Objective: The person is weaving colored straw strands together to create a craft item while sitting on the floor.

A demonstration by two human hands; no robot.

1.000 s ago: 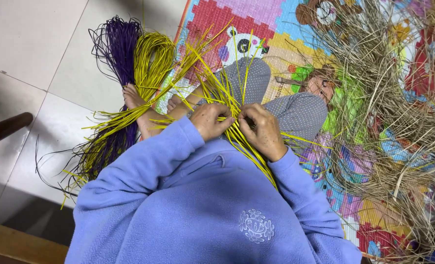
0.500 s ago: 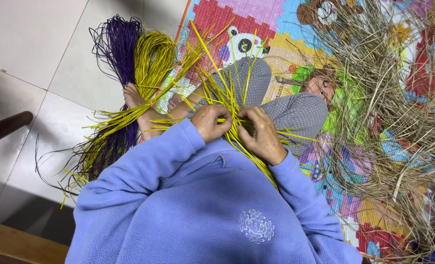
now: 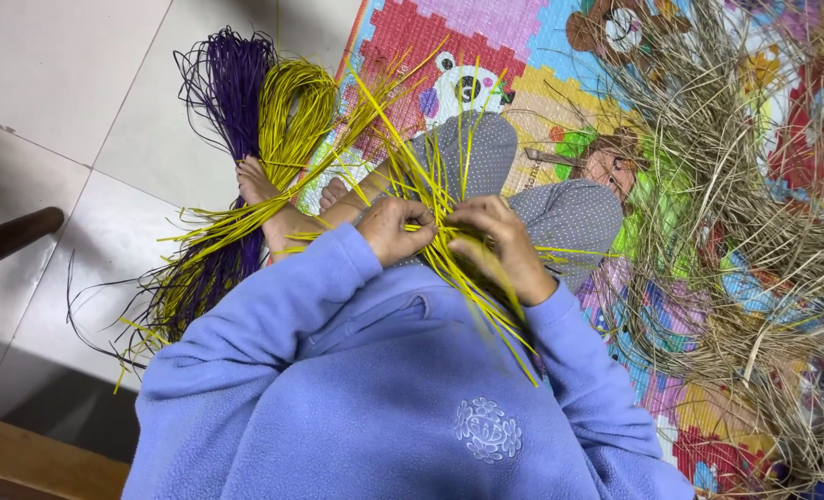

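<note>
Both hands clasp yellow strips point(image 3: 440, 250) over the lap: the left hand point(image 3: 395, 230) and right hand point(image 3: 504, 243) pinch them where they cross between the fingers. Their long axis slants from above the left hand down past the right wrist. Purple strands point(image 3: 222, 83) lie beyond the left hand.

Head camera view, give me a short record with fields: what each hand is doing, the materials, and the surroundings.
left hand: closed on the yellow strips
right hand: fingers curled round the same yellow strips
clothing: lilac fleece top, grey dotted trousers
spare coils: purple bundle beside yellow bundle, on pale floor tiles
dry straw pile: spread over colourful play mat
</note>
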